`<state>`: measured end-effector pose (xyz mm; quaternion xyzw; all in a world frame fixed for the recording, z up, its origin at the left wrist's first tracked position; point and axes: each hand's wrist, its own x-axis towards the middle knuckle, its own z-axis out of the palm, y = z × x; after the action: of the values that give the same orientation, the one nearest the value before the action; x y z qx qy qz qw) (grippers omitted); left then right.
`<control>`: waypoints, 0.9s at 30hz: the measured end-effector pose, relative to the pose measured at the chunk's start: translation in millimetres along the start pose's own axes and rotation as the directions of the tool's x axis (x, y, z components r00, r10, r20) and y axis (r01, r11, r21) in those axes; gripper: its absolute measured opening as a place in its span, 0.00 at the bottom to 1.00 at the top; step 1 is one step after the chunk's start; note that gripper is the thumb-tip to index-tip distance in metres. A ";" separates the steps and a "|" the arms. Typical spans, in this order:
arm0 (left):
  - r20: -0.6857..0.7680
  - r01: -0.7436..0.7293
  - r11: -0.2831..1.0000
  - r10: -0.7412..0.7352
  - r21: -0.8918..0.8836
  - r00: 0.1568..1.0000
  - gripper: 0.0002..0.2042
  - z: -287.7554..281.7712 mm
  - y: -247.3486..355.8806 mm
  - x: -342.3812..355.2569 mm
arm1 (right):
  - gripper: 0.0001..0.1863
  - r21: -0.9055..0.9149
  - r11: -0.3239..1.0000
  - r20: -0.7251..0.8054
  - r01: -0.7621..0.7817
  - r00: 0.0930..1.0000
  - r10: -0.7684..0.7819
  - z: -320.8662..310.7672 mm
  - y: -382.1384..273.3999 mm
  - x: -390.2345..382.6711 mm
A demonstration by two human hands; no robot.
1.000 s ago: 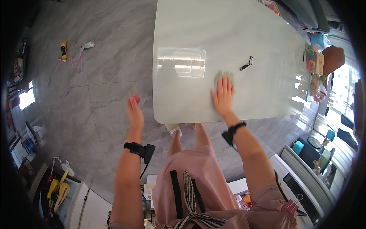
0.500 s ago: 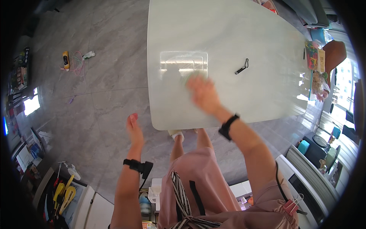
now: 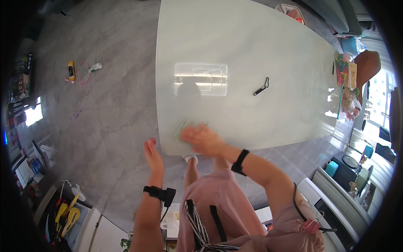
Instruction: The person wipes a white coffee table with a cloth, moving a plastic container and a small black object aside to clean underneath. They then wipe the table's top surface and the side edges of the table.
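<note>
Over the near left part of the pale glossy table, my right hand is blurred, its fingertips on a pale green, cloth-like piece; I cannot make out its grip. My left hand is just off the table's near left corner, fingers stretched out, apparently holding nothing. A small black cylinder with a strap loop lies on the table, beyond my right hand to the right.
Along the table's right end stand a box of colourful items and clear bags. A yellow tube and thin cords lie on the floor at left. An open drawer of tools is at lower left.
My right hand has swept left and toward me across the table with the green piece. My left hand sits lower in the picture, as does the corner of the table.
</note>
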<state>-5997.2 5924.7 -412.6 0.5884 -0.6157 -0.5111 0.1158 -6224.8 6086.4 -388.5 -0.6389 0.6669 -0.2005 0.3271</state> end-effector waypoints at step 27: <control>-0.111 -0.102 0.855 0.182 0.508 0.977 0.26 99.8 84.0 49.1 | 0.27 -0.410 0.821 -0.511 -0.396 0.846 0.153 -145.2 162.4 83.8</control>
<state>-6136.1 5914.4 -415.8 0.5889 -0.7579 -0.2772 0.0445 -6439.9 5999.0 -412.5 -0.5297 0.8404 -0.1139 0.0102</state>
